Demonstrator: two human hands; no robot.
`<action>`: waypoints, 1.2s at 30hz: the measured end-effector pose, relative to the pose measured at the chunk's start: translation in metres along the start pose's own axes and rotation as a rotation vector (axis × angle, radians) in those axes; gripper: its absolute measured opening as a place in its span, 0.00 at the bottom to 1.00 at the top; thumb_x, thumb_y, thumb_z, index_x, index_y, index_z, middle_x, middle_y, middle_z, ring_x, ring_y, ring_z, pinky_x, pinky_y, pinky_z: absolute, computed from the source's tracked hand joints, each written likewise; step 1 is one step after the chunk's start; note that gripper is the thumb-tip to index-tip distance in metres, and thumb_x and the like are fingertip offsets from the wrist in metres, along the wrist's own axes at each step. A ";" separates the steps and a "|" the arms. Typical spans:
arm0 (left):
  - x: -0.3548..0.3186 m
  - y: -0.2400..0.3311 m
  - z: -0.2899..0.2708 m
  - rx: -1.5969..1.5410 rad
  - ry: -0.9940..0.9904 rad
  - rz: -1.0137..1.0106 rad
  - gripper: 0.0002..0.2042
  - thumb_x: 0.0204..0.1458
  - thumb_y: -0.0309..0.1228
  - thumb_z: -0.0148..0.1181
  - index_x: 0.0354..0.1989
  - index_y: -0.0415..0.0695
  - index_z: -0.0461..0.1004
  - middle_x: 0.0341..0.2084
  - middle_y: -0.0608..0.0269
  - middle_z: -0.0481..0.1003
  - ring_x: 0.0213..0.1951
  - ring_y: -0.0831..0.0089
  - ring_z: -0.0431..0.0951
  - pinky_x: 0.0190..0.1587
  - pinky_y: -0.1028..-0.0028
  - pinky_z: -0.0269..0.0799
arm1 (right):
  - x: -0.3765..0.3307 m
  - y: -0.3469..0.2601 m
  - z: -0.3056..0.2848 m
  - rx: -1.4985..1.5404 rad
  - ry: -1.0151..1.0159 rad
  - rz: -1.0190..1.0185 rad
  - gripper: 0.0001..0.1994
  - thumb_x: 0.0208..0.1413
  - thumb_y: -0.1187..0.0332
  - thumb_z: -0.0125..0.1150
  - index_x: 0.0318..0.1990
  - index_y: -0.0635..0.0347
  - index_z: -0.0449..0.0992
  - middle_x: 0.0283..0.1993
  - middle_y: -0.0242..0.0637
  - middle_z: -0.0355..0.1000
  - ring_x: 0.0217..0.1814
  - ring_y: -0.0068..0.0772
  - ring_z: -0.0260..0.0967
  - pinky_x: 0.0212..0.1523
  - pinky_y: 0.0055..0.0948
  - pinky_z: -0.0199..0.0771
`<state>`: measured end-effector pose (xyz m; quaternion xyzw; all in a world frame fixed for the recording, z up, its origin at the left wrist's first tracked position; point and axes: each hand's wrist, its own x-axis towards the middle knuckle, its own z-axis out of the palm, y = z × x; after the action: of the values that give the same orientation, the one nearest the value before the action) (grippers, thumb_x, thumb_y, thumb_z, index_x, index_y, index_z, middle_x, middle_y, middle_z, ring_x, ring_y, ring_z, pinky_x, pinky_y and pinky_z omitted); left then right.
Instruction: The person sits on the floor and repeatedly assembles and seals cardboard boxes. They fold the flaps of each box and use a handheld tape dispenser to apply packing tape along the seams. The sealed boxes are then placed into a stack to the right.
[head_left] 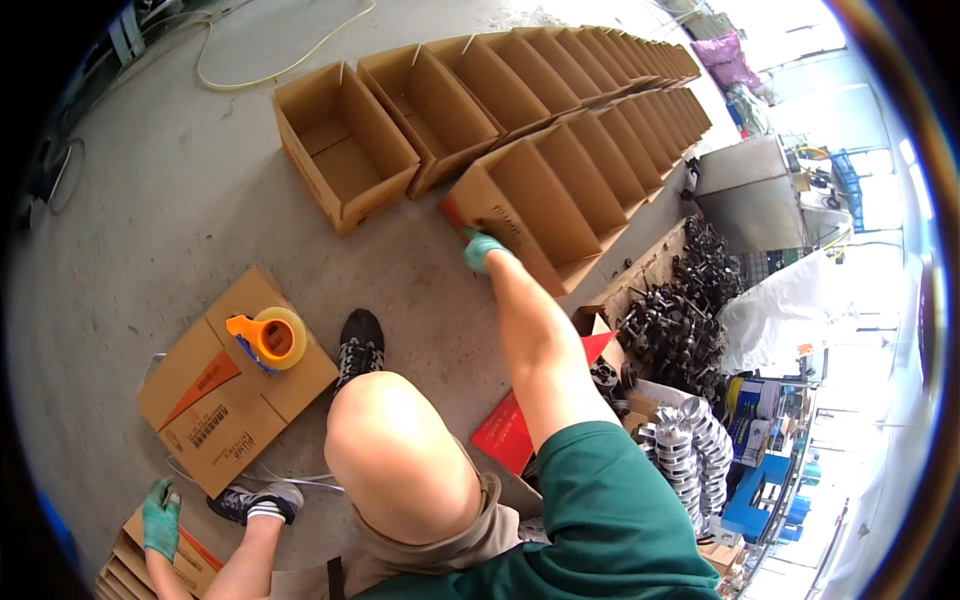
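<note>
My right hand [483,250], in a green glove, reaches forward to the nearest open cardboard box [520,215] of the right-hand row. It touches the box's printed near side; its fingers are small and smeared. At the lower left my left hand [161,520], gloved in green too, is beside a stack of folded cardboard boxes [195,565]. Its fingers point away from me, thumb apart, and I see nothing held in it. Between my hands a flattened cardboard box [225,400] lies on the floor, with an orange tape dispenser [265,338] and its clear roll on top.
Two rows of open boxes [345,150] run away across the concrete floor. To the right stand a bin of dark metal parts [670,310], stacked silvery castings [680,450] and a metal cabinet [745,190]. A red sheet [505,435] lies near my leg. A yellowish hose [235,85] trails behind.
</note>
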<state>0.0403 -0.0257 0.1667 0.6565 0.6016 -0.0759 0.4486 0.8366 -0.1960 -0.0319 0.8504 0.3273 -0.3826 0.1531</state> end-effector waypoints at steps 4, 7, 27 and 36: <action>0.024 0.044 0.017 0.068 -0.067 0.040 0.18 0.61 0.24 0.53 0.59 0.34 0.70 0.55 0.50 0.75 0.56 0.64 0.73 0.61 0.68 0.66 | 0.002 0.050 -0.024 -0.688 -0.107 -0.198 0.21 0.64 0.62 0.49 0.64 0.49 0.72 0.70 0.29 0.65 0.72 0.38 0.60 0.73 0.39 0.54; 0.023 0.016 0.016 0.089 0.002 -0.005 0.19 0.62 0.26 0.53 0.61 0.34 0.69 0.56 0.50 0.74 0.58 0.63 0.73 0.62 0.66 0.66 | -0.015 -0.018 -0.033 0.043 -0.004 -0.159 0.19 0.62 0.61 0.53 0.59 0.51 0.76 0.65 0.33 0.70 0.68 0.40 0.65 0.68 0.38 0.61; 0.162 -0.132 0.103 -0.352 0.386 -0.304 0.28 0.62 0.31 0.51 0.71 0.40 0.58 0.52 0.47 0.75 0.51 0.60 0.76 0.57 0.66 0.66 | -0.210 -0.377 0.080 -0.600 -0.012 -0.701 0.28 0.63 0.60 0.56 0.71 0.37 0.61 0.63 0.55 0.65 0.63 0.54 0.68 0.62 0.45 0.70; 0.162 -0.136 0.095 -0.554 0.508 -0.341 0.28 0.63 0.29 0.52 0.72 0.40 0.56 0.60 0.45 0.70 0.58 0.58 0.73 0.60 0.65 0.66 | -0.170 -0.370 0.141 -0.389 0.215 -0.733 0.22 0.57 0.77 0.54 0.57 0.44 0.74 0.49 0.51 0.73 0.49 0.54 0.76 0.48 0.45 0.77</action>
<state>0.0082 0.0095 -0.0596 0.3999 0.7910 0.1802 0.4265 0.4259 -0.0689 -0.0010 0.6681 0.6881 -0.2519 0.1294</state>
